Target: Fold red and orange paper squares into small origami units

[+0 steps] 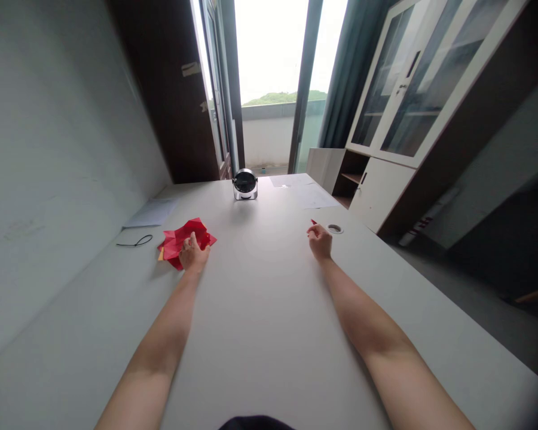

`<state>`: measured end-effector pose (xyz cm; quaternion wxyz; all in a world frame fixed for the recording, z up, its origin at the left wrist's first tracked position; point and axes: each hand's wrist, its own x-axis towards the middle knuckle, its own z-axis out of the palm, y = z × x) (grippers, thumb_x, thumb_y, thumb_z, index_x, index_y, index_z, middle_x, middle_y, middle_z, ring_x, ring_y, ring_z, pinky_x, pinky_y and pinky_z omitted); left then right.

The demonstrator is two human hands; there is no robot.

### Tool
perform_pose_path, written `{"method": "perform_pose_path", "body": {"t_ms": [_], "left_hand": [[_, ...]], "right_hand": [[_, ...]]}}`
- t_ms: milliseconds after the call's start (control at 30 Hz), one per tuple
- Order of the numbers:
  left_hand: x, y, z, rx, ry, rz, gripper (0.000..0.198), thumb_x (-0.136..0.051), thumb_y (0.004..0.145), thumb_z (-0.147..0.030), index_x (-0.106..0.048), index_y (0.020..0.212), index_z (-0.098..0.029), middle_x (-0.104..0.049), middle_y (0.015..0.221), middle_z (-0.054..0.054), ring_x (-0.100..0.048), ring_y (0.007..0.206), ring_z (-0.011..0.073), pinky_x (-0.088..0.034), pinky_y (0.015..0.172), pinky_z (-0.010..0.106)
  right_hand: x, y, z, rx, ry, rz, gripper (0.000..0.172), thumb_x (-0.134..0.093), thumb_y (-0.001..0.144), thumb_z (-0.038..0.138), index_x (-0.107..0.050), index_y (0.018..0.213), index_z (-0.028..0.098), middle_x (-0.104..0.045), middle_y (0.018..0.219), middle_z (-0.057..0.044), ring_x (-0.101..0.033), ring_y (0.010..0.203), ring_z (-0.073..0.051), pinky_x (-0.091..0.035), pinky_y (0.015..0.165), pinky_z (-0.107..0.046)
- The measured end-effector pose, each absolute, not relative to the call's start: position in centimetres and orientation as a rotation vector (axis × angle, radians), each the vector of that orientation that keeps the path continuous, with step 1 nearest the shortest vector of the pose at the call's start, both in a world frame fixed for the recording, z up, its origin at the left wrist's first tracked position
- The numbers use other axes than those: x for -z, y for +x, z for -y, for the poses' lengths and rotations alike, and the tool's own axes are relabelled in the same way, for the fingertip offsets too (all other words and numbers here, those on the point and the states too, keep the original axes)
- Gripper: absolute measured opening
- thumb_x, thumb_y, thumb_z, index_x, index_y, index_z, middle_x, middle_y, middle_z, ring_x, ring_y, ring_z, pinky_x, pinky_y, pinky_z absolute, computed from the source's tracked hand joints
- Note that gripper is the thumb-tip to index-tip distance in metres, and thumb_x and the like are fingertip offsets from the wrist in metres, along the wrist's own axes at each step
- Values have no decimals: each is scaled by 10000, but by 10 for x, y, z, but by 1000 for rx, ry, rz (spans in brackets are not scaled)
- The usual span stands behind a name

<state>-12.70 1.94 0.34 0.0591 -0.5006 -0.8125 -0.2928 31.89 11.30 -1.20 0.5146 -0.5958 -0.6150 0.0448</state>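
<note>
On the left of the white table (269, 286), my left hand (193, 254) has its fingers bent over a crumpled, pointed red paper piece (179, 237) and grips it. Bits of yellow show at the paper's edges. My right hand (321, 240), farther right, is closed, and a small red tip (314, 221) sticks out above its fingers. What that red thing is cannot be made out, as the fingers hide most of it. Just right of this hand lies a flat white tape roll (335, 229).
A thin black cable tie (137, 241) lies left of the red paper, below some white sheets (150, 213) by the wall. A round black and silver device (245, 184) stands toward the back. More sheets (314, 195) lie at back right, near a white cabinet (381, 191).
</note>
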Motion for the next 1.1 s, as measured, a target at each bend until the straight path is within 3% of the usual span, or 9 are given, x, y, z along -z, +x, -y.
{"method": "perform_pose_path", "body": {"t_ms": [167,300,433,700,833,933,1100], "left_hand": [[3,-135,-19,814,-1512,2530,559,-639,793,-469,-600,1287,-209,-575,1259,212,-463,1201,416,-348,972,555],[-3,-134,-14,833,-1577,2479,312,-568,845,-346,-708,1098,-229,-602,1193,180,-467,1180,391,-329,978,536],[-24,-118,-9,961,-1714,2269,303,-460,916,-313,-692,1078,-202,-631,1131,161,-515,1107,343,-291,1038,499],[-37,-26,12,904,-2422,1676,222,-482,926,-239,-705,920,-232,-694,907,96,-599,905,254,-234,1138,471],[-35,6,25,815,-2665,1560,254,-487,948,-345,-705,858,-250,-720,890,30,-629,894,210,-219,1161,476],[-40,2,22,802,-2697,1552,315,-442,973,-395,-704,877,-249,-731,911,10,-642,899,188,-237,1159,458],[-43,-52,-2,917,-2319,1848,261,-466,949,-333,-702,968,-224,-722,1032,68,-637,997,242,-359,1081,459]], "right_hand": [[4,288,-97,-211,-1255,1615,181,-445,758,151,-615,728,207,-644,732,-41,-577,698,-203,-429,701,-315],[0,267,-84,-299,-1122,1767,188,-451,781,151,-618,719,212,-633,746,-35,-549,662,-183,-412,685,-305],[1,253,-76,-389,-1034,1917,220,-459,795,136,-652,742,226,-641,765,-24,-536,653,-175,-398,693,-299],[4,251,-79,-377,-1029,1943,242,-468,794,102,-667,735,225,-658,766,-8,-538,640,-158,-405,681,-281],[-3,242,-76,-349,-1012,1858,233,-463,798,79,-649,741,207,-649,767,-9,-559,671,-154,-438,696,-275],[-6,233,-69,-270,-949,1913,234,-463,824,68,-648,780,205,-655,808,-26,-575,747,-171,-460,741,-292],[-11,224,-57,-126,-818,2147,237,-491,855,65,-671,883,217,-678,929,-62,-568,934,-221,-481,834,-349]]}}
